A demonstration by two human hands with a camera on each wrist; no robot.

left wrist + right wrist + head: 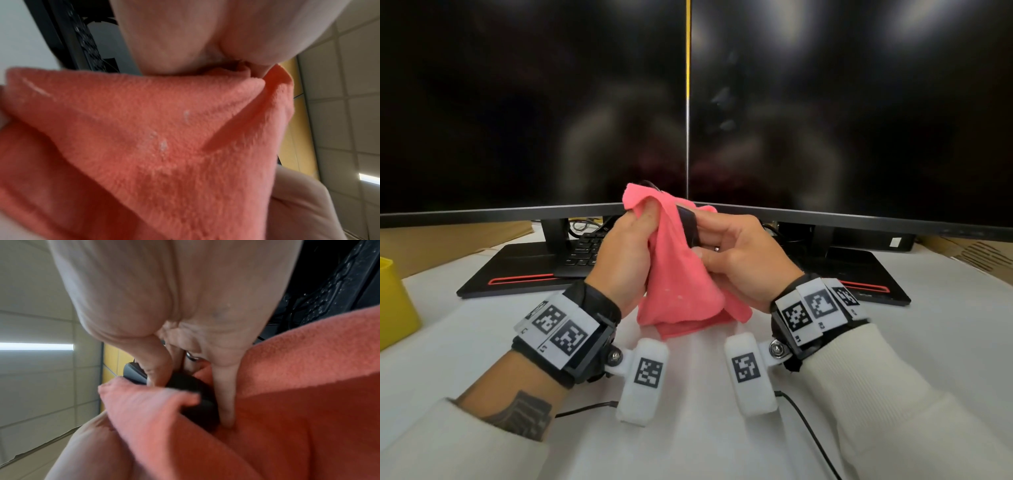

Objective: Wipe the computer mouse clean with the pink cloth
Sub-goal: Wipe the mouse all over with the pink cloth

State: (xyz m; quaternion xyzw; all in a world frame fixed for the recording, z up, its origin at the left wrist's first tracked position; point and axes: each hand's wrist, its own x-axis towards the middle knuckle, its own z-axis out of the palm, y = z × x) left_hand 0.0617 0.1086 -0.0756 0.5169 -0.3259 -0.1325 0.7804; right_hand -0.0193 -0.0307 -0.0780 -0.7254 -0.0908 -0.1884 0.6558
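Wiping the mouse in mid-air, cloth in one hand and mouse in the other

Taking the computer mouse [690,228] as the landmark and going left to right: to its left, the left hand [625,251] has its fingers [645,214] curled and bunching the pink cloth [681,284], which wraps the mouse's left side and hangs below it toward the surface [705,442]. The mouse itself is lifted clear, in front of the two dark monitors [534,102]. To its right, the right hand [743,253] pinches the mouse body, thumb on one side and fingers on the other, as the right wrist view shows. To do this well, I judge the right hand should keep its pinch firm and turn the mouse bit by bit, while the left presses a fresh fold along the sides and the button seams.
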